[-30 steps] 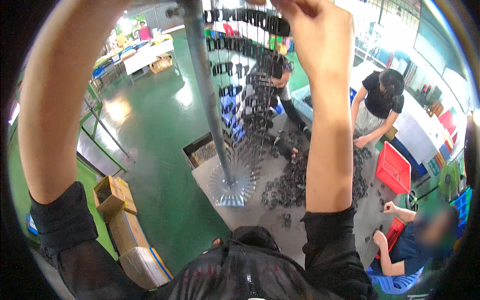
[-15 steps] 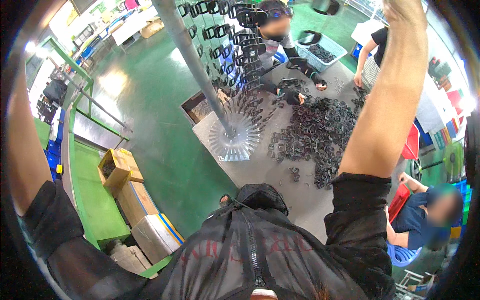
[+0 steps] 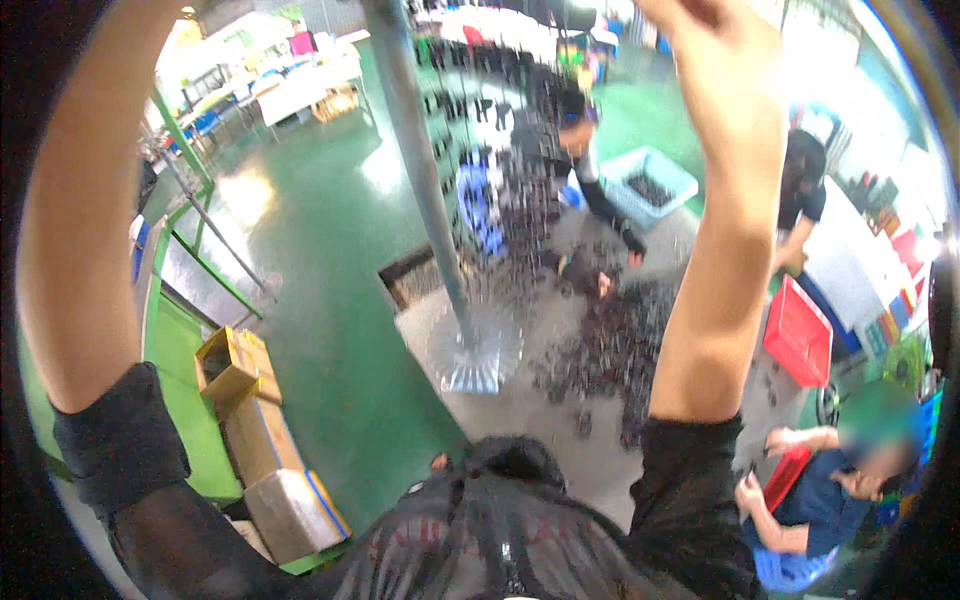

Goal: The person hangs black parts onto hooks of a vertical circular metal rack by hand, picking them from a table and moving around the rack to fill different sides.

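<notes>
Both my arms are raised. My right hand (image 3: 722,35) is at the top edge, right of the rack; its fingers are blurred and cut off, so what it holds cannot be made out. My left forearm (image 3: 85,210) runs up along the left side, and the hand on it is out of the picture. Between my arms stands a grey metal pole (image 3: 415,140) on a slotted round base (image 3: 468,352). Small black loop-shaped parts (image 3: 515,170) hang in columns beside the pole, smeared by motion.
A grey table (image 3: 590,465) bears a heap of black parts (image 3: 610,350). Across it, a person (image 3: 570,140) works near a light-blue basket (image 3: 650,185). Two more people are on the right, near a red tray (image 3: 800,335). Cardboard boxes (image 3: 262,435) stand at lower left.
The whole view has shifted, so the table and pole sit lower. My right hand has moved left toward the rack, and more of my left forearm shows. The red tray is now more visible.
</notes>
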{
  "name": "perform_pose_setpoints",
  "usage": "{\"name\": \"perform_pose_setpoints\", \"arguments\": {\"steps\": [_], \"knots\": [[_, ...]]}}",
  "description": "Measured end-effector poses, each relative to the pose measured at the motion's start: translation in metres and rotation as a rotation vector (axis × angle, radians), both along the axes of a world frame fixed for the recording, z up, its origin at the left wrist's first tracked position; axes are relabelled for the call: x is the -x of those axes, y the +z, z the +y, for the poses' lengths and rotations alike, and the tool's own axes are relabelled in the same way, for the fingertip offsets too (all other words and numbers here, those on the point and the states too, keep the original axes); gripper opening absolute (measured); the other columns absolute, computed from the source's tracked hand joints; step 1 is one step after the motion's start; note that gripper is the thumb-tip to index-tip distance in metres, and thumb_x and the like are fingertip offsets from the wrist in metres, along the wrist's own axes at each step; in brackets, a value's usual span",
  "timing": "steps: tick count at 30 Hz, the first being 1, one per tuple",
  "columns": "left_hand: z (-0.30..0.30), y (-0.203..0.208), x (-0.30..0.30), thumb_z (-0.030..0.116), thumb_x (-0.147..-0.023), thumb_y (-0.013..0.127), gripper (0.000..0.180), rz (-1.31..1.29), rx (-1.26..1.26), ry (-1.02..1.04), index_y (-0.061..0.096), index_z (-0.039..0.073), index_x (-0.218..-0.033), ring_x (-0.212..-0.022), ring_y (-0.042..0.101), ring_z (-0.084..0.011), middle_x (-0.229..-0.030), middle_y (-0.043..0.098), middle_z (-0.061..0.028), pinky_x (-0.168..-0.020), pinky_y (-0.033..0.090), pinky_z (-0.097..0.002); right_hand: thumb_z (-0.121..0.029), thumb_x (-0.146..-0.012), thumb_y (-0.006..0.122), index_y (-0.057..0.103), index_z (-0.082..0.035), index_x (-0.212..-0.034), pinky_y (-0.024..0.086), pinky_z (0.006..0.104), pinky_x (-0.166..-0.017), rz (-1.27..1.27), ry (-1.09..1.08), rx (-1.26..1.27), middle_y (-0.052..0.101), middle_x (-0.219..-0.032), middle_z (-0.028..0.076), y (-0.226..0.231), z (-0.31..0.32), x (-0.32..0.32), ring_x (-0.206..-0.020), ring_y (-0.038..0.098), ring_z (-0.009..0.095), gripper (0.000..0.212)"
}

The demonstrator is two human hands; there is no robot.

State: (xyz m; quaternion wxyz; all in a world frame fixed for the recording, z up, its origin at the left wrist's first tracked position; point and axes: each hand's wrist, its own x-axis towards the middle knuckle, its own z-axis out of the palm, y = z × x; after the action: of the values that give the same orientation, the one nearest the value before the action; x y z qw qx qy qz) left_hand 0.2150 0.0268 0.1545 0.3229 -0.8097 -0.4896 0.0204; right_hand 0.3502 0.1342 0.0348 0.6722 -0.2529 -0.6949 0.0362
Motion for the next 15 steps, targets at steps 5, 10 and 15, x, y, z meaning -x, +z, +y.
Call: {"name": "perform_pose_setpoints", "arguments": {"steps": [5, 10, 15], "knots": [[-0.010, 0.014, -0.005, -0.001, -0.070, 0.049, 0.045, -0.245, 0.154, 0.194, 0.062, -0.004, -0.112, -0.088, 0.065, -0.0330, -0.094, 0.066, -0.0249, -0.080, 0.052, -0.0384, -0.017, -0.077, 0.072, 0.071, -0.009, -0.090, 0.048, 0.0324, -0.064, 0.070, 0.188, -0.061, 0.065, -0.077, 0.007, 0.010, 0.021, 0.010, -0.064, 0.061, 0.017, 0.016], [-0.001, 0.014, -0.010, -0.002, -0.069, 0.049, 0.027, -0.292, 0.219, 0.242, 0.065, -0.006, -0.091, -0.077, 0.064, -0.0345, -0.081, 0.065, -0.0248, -0.071, 0.052, -0.0408, -0.019, -0.080, 0.068, 0.071, -0.005, -0.086, 0.050, 0.0336, -0.066, -0.064, -0.133, -0.060, 0.068, -0.075, 0.013, 0.007, 0.010, 0.029, -0.068, 0.065, 0.021, 0.016], [0.003, 0.010, -0.013, -0.002, -0.070, 0.050, 0.022, -0.266, 0.145, 0.231, 0.064, -0.006, -0.087, -0.075, 0.064, -0.0356, -0.080, 0.064, -0.0249, -0.067, 0.051, -0.0417, -0.011, -0.080, 0.071, 0.072, -0.001, -0.087, 0.046, 0.0238, -0.076, 0.110, 0.389, 0.217, 0.069, -0.079, 0.003, 0.019, 0.019, 0.017, -0.076, 0.061, 0.011, 0.011]]}}
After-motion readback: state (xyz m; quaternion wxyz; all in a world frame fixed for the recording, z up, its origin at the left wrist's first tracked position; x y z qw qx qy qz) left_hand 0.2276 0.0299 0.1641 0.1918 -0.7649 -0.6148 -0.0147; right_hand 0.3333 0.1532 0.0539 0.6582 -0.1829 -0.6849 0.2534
